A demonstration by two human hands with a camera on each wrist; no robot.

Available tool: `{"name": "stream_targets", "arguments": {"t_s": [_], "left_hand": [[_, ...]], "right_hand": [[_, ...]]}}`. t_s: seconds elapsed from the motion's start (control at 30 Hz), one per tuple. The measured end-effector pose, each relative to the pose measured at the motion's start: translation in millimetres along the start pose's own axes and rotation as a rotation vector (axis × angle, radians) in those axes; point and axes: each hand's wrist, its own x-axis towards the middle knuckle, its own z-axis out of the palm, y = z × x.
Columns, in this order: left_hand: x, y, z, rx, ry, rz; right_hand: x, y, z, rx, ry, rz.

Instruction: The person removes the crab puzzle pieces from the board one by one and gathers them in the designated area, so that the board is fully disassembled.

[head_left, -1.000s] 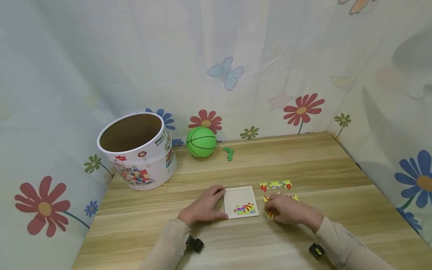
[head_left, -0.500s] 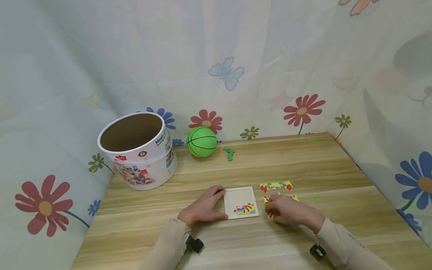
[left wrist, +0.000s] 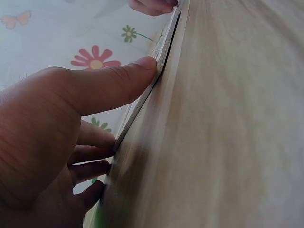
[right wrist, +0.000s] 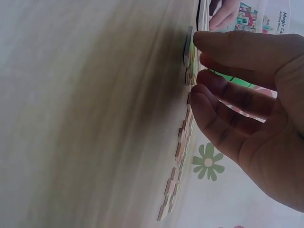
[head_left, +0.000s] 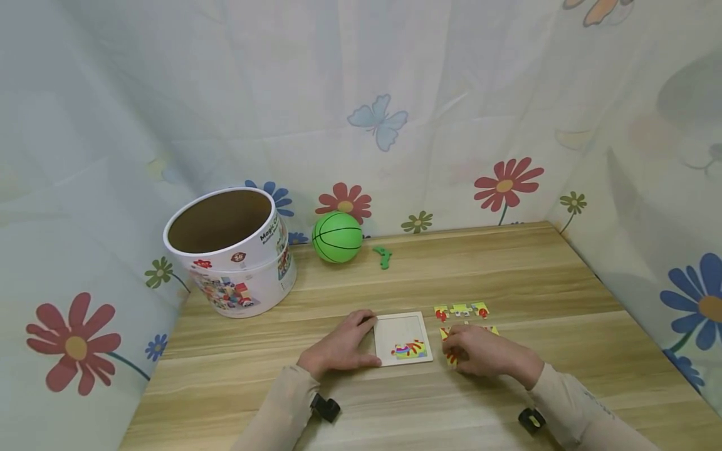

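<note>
A square wooden puzzle tray point(head_left: 395, 329) lies on the table, with a few joined colourful puzzle pieces point(head_left: 410, 349) in its lower right corner. My left hand point(head_left: 344, 344) holds the tray's left edge, thumb at the near corner and fingertips at the far one; the left wrist view shows the thumb point(left wrist: 128, 78) against the rim. Right of the tray, my right hand point(head_left: 479, 351) has its thumb and fingertips curled at a red and yellow puzzle piece point(head_left: 452, 361), partly hidden beneath them. In the right wrist view, the thumb tip touches a piece point(right wrist: 188, 47) at the row's end.
More loose puzzle pieces point(head_left: 460, 310) lie in a row just beyond the right hand. Farther back are a green ball point(head_left: 337, 237), a small green toy piece point(head_left: 383, 257) and a big white bucket point(head_left: 248, 291). A flower-printed curtain point(head_left: 429, 156) borders the wooden table point(head_left: 507, 275).
</note>
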Motion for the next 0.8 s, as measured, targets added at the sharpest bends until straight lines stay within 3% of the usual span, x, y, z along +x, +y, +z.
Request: {"name": "stream_targets", "arguments": {"t_s": [0.33,0.8], "left_hand": [[0.2,-0.4,-0.7,-0.009,0.008,0.011],[0.4,-5.2,0.9,0.007,0.011,0.026]], "right_hand": [[8.6,-2.6,-1.7,-0.093,0.100,-0.041],[35.0,-18.1,-9.0,-0.082,0.045,0.046]]}}
